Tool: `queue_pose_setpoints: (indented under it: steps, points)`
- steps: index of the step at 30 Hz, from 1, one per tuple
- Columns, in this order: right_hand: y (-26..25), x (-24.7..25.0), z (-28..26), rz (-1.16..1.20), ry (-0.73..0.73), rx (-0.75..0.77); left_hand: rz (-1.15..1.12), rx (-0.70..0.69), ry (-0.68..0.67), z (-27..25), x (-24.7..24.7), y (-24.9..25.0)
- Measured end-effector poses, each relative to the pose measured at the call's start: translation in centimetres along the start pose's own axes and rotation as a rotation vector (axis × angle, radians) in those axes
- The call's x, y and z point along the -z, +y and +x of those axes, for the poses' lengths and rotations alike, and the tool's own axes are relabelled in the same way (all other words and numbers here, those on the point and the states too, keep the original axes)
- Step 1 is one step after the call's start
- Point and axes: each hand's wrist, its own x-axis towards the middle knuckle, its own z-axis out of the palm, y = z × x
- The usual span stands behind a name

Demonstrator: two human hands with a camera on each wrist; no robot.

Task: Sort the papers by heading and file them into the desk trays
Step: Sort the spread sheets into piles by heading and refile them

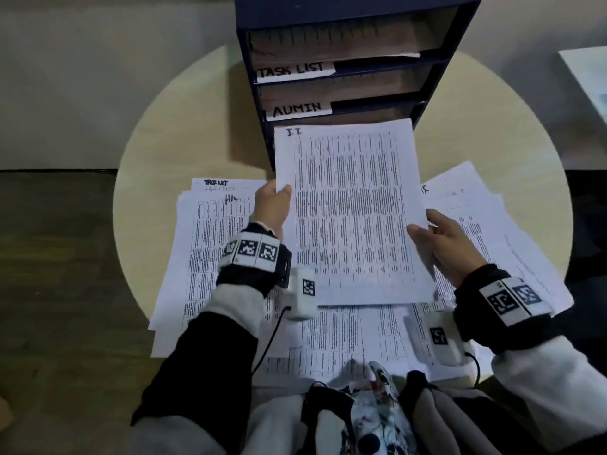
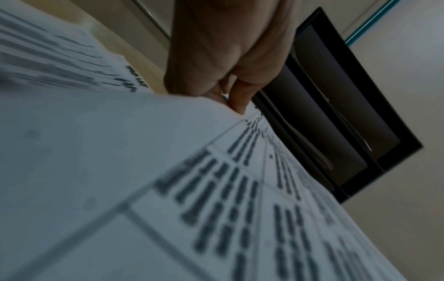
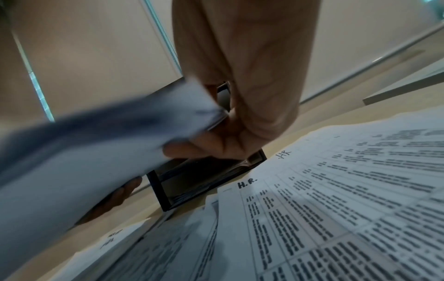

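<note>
Head view: both hands pinch one sheet, the left hand (image 1: 273, 205) at its left edge, the right hand (image 1: 443, 244) at its lower right, each grip closed on the sheet (image 1: 351, 205) headed "I.T", held above the tabletop (image 1: 154, 133) just before the trays (image 1: 354, 60). Visible tray labels read "TASK LIST" and "ADMIN"; the limp page could buckle against the lowest tray's lip, or be misfiled. Loose papers (image 1: 210, 231) read "TASK LIST" and "H.R."

Tray unit (image 1: 423, 103) bottom label hidden behind held sheet (image 1: 351, 208); printed text unreadable
</note>
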Motion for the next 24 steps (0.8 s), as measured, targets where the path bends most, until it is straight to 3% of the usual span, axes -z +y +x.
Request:
queue_pose_setpoints:
  steps: [4, 6, 8, 9, 10, 11, 14, 18, 24]
  points:
    - [-0.4, 0.5, -0.2, 0.074, -0.051, 0.005, -0.093, -0.029, -0.002, 1.9, -0.7, 2.5]
    - [-0.7, 0.5, -0.1, 0.133, -0.075, -0.016, -0.11, 0.081, -0.001, 2.9, -0.7, 4.0]
    - [-1.2, 0.3, 0.6, 0.161, -0.09, -0.023, 0.425, -0.096, 0.059, 3.4, -0.6, 4.5]
    - [-1.5, 0.3, 1.2, 0.143, -0.082, -0.013, 0.381, -0.072, 0.057, 4.4, -0.6, 4.9]
    - [-1.8, 0.1, 1.9, 0.13, -0.067, -0.005, 0.088, 0.072, 0.015, 4.9, -0.7, 5.3]
    - [-2.2, 0.0, 2.7, 0.124, -0.033, -0.002, 0.0, 0.067, -0.051, 5.8, -0.6, 5.5]
    - [-3.9, -0.9, 5.1, 0.157, 0.03, 0.004, -0.077, 0.092, -0.061, 5.9, 0.0, 4.8]
    - [-4.9, -1.5, 6.6, 0.162, 0.04, -0.014, -0.108, 0.024, -0.103, 4.5, 0.5, 3.9]
    - [-1.3, 0.9, 2.6, 0.178, 0.027, -0.109, -0.179, 0.062, -0.162, 3.1, 1.3, 1.3]
